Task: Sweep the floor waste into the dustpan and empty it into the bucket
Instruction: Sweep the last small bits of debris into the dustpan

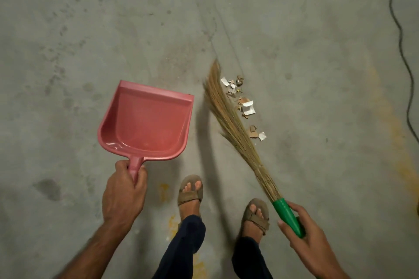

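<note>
Scraps of torn paper and cardboard waste (243, 104) lay on the grey concrete floor (90, 29), just right of the straw broom with a green plastic handle (229, 118) gripped by the right hand (303, 238). The left hand (123, 195) clasped the handle of the empty pink plastic dustpan (145, 122), well left of the pile. Sweeping looked barely begun; next, the pan likely needed lowering beside the litter. No bucket was visible.
</note>
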### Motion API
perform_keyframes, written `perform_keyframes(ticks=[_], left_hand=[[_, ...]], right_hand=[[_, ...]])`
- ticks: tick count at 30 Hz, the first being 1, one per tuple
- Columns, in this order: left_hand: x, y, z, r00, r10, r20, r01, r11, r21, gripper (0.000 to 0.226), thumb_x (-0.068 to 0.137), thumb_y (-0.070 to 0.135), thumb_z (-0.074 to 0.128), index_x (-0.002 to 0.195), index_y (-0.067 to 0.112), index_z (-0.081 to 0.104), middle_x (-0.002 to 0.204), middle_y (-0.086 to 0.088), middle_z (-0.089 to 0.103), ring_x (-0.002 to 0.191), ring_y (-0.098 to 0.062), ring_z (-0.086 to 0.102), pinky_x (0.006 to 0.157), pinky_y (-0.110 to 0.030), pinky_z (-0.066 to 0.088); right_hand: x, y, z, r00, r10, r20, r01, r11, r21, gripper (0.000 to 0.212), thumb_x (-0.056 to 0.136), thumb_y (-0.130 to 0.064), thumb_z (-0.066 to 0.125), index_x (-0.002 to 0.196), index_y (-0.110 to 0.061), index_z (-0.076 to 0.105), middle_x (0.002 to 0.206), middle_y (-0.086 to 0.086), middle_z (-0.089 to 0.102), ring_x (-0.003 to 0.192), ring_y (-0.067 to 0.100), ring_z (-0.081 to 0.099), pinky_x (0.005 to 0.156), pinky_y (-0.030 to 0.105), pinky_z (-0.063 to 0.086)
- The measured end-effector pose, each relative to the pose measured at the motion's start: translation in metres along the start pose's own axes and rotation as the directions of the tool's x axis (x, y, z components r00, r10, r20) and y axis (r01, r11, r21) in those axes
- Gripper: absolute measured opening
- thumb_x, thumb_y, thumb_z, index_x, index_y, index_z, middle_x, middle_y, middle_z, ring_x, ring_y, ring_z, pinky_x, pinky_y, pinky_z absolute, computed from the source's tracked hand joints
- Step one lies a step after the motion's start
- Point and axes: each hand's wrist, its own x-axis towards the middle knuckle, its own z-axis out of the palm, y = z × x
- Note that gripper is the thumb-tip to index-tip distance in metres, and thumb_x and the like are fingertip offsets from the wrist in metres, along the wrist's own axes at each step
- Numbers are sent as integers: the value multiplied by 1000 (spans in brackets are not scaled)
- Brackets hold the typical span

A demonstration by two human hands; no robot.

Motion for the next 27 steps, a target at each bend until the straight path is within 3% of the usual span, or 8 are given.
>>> perform_keyframes(ticks=[2,5,8,11,14,17,22,27], left_hand=[[10,-4,-2,999,37,17,-38,999,24,20,98,33,56,92,16,47,66,-4,57,55,-22,54,48,-33,38],[23,-10,2,998,62,19,-63,996,58,21,97,35,56,92,18,46,68,-5,58,58,-24,54,52,-38,42],[33,-13,12,998,54,19,-55,996,66,23,97,36,56,90,17,45,69,-4,57,59,-25,53,54,-38,40],[34,-10,23,998,49,34,-51,997,58,24,97,35,55,89,15,45,69,-4,56,60,-26,52,56,-39,39],[29,-5,30,996,72,56,-75,996,54,25,97,35,55,87,14,45,69,-4,55,60,-24,51,56,-38,38],[22,-2,36,995,70,70,-74,996,53,25,96,36,57,88,14,47,70,-5,56,60,-25,53,55,-39,42],[12,4,51,994,35,99,-41,997,58,24,96,36,57,92,15,48,70,-3,57,59,-21,54,54,-38,44],[9,13,62,993,35,115,-45,996,78,24,96,38,56,93,16,46,71,-5,58,60,-24,55,56,-38,44]], right_hand=[[31,-18,14,997,-72,-29,71,997,-43,45,91,-33,72,127,-50,52,93,-15,66,83,4,64,66,22,52],[105,-52,40,995,-98,-19,95,986,-137,49,94,-42,65,139,-36,47,111,-9,60,90,4,58,74,28,51],[177,-95,58,999,-6,49,15,980,-198,51,94,-41,63,140,-26,48,106,-2,60,87,14,59,71,33,50],[208,-106,66,970,196,142,-187,980,-71,38,92,-34,66,125,-22,51,98,3,62,81,21,64,67,36,56],[167,-69,71,930,328,163,-339,940,44,31,94,-30,66,117,-17,51,96,8,63,72,20,64,58,34,53],[83,-8,72,944,320,82,-330,930,164,27,92,-25,71,115,-15,61,80,8,65,58,21,60,58,43,53],[-28,27,36,957,278,77,-289,925,249,45,79,-13,83,114,-30,60,68,15,64,43,23,53,46,29,44],[-12,24,0,992,67,-106,-61,996,65,35,86,-38,71,118,-36,58,86,-3,65,74,13,63,68,27,51]])
